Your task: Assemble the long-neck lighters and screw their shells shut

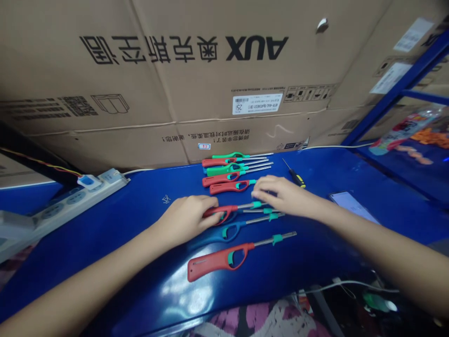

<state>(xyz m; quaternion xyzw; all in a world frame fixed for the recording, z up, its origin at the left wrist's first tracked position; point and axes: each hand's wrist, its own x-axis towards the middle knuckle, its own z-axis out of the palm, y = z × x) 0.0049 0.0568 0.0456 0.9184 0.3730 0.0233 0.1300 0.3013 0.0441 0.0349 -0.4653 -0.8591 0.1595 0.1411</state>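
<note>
My left hand is closed round the handle of a red lighter with a long metal tube. At the tip end of that lighter, my right hand has its fingers pressed together near a green piece on the tube. Closer to me lie a blue lighter and another red lighter, each with a green piece on its tube. Beyond my hands, several red and green lighters lie side by side, tubes pointing right.
Small screws lie on the blue table. A power strip is at the left, a screwdriver and a phone at the right. Cardboard stands behind; a bottle is at far right.
</note>
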